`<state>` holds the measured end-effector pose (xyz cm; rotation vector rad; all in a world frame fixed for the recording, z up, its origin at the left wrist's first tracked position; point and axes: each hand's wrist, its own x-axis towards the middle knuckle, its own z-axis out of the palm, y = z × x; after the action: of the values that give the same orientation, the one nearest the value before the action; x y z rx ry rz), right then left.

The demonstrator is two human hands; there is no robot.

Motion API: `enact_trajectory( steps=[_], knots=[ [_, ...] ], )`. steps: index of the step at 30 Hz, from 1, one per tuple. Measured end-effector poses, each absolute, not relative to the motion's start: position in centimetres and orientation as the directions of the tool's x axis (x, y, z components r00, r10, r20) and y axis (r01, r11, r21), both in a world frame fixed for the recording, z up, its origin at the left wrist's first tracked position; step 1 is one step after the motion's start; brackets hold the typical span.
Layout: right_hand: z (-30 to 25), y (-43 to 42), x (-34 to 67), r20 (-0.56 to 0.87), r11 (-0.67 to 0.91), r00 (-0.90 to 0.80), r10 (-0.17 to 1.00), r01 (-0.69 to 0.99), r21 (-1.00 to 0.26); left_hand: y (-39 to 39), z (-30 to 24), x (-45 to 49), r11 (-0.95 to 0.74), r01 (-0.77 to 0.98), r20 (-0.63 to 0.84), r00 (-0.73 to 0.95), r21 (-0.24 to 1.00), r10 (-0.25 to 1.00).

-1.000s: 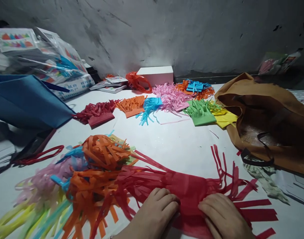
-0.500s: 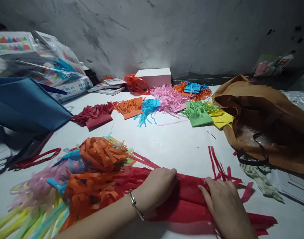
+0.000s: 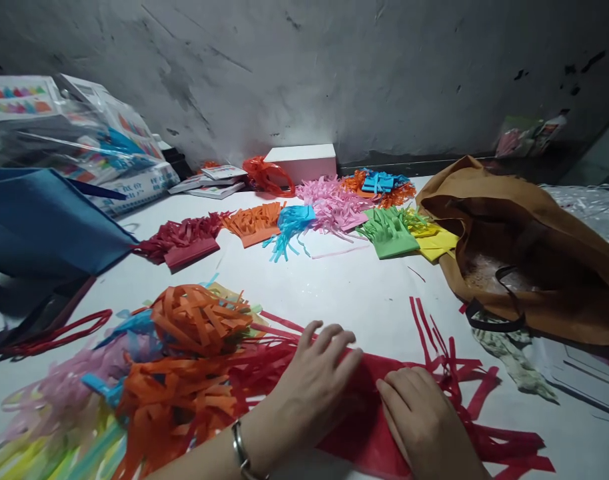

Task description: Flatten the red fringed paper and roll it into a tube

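A red fringed tissue paper sheet (image 3: 359, 443) lies in front of me, its cut strips fanning out at both ends. My left hand (image 3: 312, 383), with a bracelet at the wrist, is over the sheet's left part, fingers raised and spread apart. My right hand (image 3: 424, 413) is on the sheet's right part, its fingers closed together on the red paper; the thumb is largely hidden. Beside my left forearm are orange fringed paper bundles (image 3: 199, 320), with pink strips (image 3: 79, 373) and yellow-green strips (image 3: 39, 453) farther left.
Along the back lie folded fringed papers: dark red (image 3: 192, 252), orange (image 3: 257, 223), blue (image 3: 295, 220), pink (image 3: 329, 203), green (image 3: 392, 233) and yellow (image 3: 437, 243). A brown bag (image 3: 444, 190) gapes at right. A blue bag (image 3: 49, 220) stands left; a white box (image 3: 302, 160) is by the wall.
My left hand has loosened from the red paper and spread its fingers. My right hand has shifted slightly left, fingers closer together. The view has tilted a little.
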<state>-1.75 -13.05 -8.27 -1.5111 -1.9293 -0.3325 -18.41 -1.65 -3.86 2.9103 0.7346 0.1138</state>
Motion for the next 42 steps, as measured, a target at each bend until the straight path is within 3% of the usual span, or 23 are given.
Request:
enact_trajectory(
  steps=[3, 8, 10, 15, 20, 28, 32, 35, 39, 42],
  knots=[
    [-7.6, -13.2, -1.9, 0.660, 0.333, -0.095, 0.746, 0.911, -0.245, -2.3, -4.8, -19.5, -0.962, 0.261, 0.222, 0.936, 0.074, 0.271],
    [-8.3, -13.7, -1.8, 0.598, 0.364, -0.210, 0.773, 0.920, -0.147, -2.9, -6.3, -21.0, -0.966, 0.247, 0.211, 0.943, 0.078, 0.258],
    [-8.5, -14.0, -1.3, 0.588, 0.372, -0.213, 0.780, 0.913, -0.164, -3.2, -6.5, -21.5, -0.964, 0.245, 0.208, 0.942, 0.108, 0.262],
    [-8.1, -14.5, -0.3, 0.537, 0.334, -0.151, 0.830, 0.906, -0.261, -3.9, -6.7, -22.0, -0.911, 0.332, 0.242, 0.889, 0.244, 0.389],
    [-8.7, -13.7, -0.6, 0.501, 0.219, -0.086, 0.861, 0.952, -0.214, -3.9, -6.9, -21.2, -0.786, 0.545, 0.160, 0.783, 0.291, 0.602],
    [-9.0, -13.2, -0.2, 0.518, 0.035, 0.038, 0.855, 0.991, -0.130, -3.3, -7.3, -20.8, -0.736, 0.593, 0.097, 0.754, 0.326, 0.650],
    [-8.3, -13.4, -0.9, 0.582, 0.278, -0.129, 0.803, 0.945, -0.173, -3.3, -7.1, -20.8, -0.739, 0.582, 0.086, 0.763, 0.339, 0.640],
    [-8.5, -13.4, -1.7, 0.586, 0.412, -0.272, 0.763, 0.903, -0.117, -3.4, -6.9, -20.9, -0.745, 0.586, 0.132, 0.751, 0.319, 0.647],
    [-8.9, -13.1, -2.3, 0.605, 0.414, -0.235, 0.761, 0.894, -0.172, -3.8, -6.6, -21.3, -0.879, 0.418, 0.301, 0.828, 0.228, 0.472],
    [-8.7, -13.0, -2.7, 0.588, 0.401, -0.212, 0.781, 0.891, -0.211, -3.9, -6.5, -21.3, -0.937, 0.305, 0.347, 0.871, 0.172, 0.347]
  ],
)
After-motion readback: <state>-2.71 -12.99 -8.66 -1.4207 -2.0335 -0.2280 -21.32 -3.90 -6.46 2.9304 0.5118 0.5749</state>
